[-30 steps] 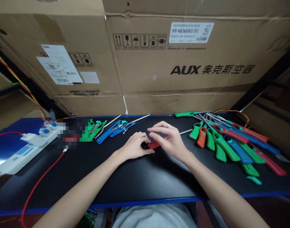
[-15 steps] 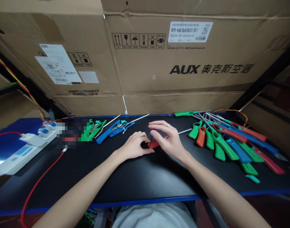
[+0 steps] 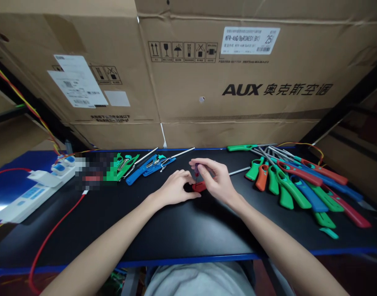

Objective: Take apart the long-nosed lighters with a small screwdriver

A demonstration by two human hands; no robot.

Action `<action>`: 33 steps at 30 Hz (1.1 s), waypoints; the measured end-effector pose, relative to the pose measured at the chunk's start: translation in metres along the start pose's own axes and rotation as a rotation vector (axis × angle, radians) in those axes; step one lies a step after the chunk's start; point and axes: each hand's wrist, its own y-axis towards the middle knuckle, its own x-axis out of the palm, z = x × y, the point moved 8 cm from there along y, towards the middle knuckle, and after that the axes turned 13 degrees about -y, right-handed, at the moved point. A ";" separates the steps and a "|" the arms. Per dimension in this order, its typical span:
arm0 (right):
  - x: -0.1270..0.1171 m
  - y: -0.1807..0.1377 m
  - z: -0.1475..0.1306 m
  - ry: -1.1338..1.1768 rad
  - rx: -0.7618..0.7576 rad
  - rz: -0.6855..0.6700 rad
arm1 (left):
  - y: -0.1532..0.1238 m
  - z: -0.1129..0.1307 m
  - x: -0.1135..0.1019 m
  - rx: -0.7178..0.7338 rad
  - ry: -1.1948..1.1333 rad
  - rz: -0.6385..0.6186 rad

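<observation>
Here, the left hand [image 3: 175,190] was curled over one end of a red lighter [image 3: 200,187], and its fingers pinched that end and held it down. The red lighter lay flat near the middle of the black tabletop [image 3: 176,230], a bit closer to the far edge than to the near edge. Its thin metal rod [image 3: 241,169] poked out toward the right edge.

The right hand [image 3: 217,183] was just beside the left one. Its fingers were closed on a small dark tool [image 3: 196,169]. The tool stood almost straight up, with its tip down on the red lighter.

A big pile of lighters [image 3: 299,185] in green, blue, red and orange lay by the far right corner. Some blue and green lighters [image 3: 148,166] lay along the far edge, left of the hands. A white power strip [image 3: 31,193] sat at the left edge, with a red cable [image 3: 52,234] running to the near edge. Big cardboard boxes [image 3: 237,90] stood behind the tabletop.
</observation>
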 end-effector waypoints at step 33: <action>0.011 0.003 0.026 0.371 0.220 -0.052 | -0.001 0.002 0.000 0.023 0.030 -0.001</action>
